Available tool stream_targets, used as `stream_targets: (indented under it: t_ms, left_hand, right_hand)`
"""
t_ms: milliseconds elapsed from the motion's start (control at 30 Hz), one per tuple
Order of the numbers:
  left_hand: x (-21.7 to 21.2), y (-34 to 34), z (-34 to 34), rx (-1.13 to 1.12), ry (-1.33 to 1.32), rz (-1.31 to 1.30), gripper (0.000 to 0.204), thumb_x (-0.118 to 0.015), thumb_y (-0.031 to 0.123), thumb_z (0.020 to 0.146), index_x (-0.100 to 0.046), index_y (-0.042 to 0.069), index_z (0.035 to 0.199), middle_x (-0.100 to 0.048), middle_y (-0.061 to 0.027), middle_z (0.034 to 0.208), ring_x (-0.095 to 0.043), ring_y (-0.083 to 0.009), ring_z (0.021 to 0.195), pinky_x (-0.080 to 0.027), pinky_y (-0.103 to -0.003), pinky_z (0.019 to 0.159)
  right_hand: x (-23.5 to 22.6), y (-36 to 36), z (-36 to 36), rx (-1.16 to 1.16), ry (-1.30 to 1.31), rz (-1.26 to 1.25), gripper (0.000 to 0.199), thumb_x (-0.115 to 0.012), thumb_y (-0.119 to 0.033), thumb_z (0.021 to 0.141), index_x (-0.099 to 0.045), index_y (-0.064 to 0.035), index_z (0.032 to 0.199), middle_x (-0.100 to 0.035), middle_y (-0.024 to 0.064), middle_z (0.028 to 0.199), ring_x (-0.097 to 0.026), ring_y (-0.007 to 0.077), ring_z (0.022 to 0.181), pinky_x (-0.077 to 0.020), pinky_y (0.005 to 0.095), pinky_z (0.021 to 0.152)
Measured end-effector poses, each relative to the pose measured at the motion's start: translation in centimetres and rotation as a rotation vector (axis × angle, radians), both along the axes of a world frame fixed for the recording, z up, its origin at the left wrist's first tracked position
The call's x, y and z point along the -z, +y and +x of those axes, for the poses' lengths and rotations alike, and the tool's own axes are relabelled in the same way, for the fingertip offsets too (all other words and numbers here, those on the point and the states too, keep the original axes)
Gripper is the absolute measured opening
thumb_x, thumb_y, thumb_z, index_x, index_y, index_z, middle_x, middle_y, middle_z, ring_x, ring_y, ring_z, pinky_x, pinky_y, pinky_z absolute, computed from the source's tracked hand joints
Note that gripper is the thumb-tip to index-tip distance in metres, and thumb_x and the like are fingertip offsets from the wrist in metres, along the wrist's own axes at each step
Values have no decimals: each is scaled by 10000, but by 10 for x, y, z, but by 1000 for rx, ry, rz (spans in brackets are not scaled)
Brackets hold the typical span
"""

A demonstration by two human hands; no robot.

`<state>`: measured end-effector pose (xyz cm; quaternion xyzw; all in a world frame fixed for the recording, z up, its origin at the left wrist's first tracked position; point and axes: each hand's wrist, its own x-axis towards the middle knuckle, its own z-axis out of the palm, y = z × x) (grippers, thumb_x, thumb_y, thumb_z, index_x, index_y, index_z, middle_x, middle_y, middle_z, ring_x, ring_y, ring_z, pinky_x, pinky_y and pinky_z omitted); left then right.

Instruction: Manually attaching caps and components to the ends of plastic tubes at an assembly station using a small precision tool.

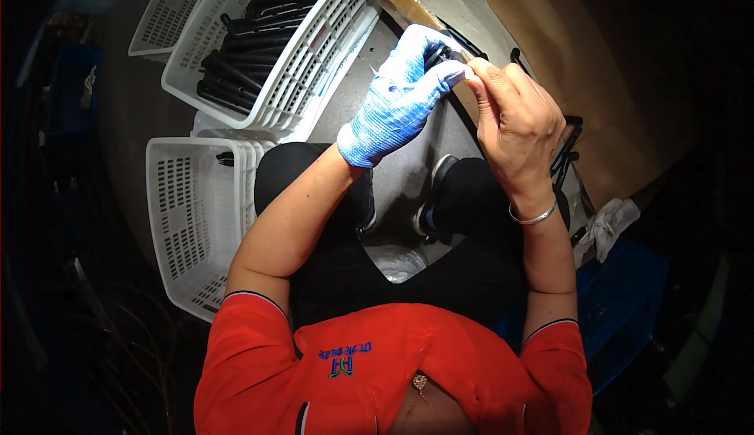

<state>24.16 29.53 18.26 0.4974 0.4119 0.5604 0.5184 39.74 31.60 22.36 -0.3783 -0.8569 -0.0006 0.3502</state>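
White plastic mesh marks the near-left basket (188, 223), beside the person's knee. Farther off, the left hand (400, 97) — in a blue knit glove — and the bare right hand (514, 117) meet, fingers pinched together on a small black part (437, 55) held between them. At far left, a second white basket (302, 50) holds black strips (251, 50).

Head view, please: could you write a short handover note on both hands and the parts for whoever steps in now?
Left hand, in a blue glove, and bare right hand together pinch one small black part above the lap.
Upper white basket holds many black parts; lower white basket by the left knee looks nearly empty.
More black pieces lie to the right.
Done: unclear. Left: the part in hand.
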Motion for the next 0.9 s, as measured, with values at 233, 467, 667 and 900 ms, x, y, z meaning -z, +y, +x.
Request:
stream_targets:
  t_ms: [233, 467, 667, 900]
  left_hand:
    - [1, 1, 4, -65, 16, 63, 206, -588, 133, 905, -496, 30, 1058, -556, -30, 882, -516, -73, 798, -447, -224, 720]
    - [-4, 0, 1, -108, 245, 105, 236, -615, 107, 882, -496, 19, 1066, -561, -53, 891, -532, -88, 822, -454, -244, 749]
    - [-1, 2, 3, -85, 84, -21, 320, -602, 51, 850, -467, 12, 1138, -575, -77, 960, -566, -124, 920, -466, -273, 835]
    - [8, 4, -2, -100, 147, 141, 440, -574, 2, 856, -442, 39, 1275, -572, -92, 1090, -563, -131, 1013, -474, -265, 868]
  right_hand:
    - [1, -1, 0, 2, 24, -16, 144, -663, -158, 831, -677, -68, 942, -449, 82, 634, -463, 227, 522, -360, 329, 504]
    - [2, -1, 1, 6, 42, -81, 147, -646, -141, 844, -677, -58, 962, -518, 91, 674, -507, 240, 552, -382, 317, 518]
    - [11, 6, 2, 38, 183, -324, 171, -565, -148, 918, -647, -6, 969, -623, 88, 775, -578, 172, 651, -430, 281, 597]
    - [29, 26, 12, -54, 561, -787, 359, -462, -296, 992, -608, 11, 875, -507, -29, 727, -382, 22, 632, -321, 172, 582]
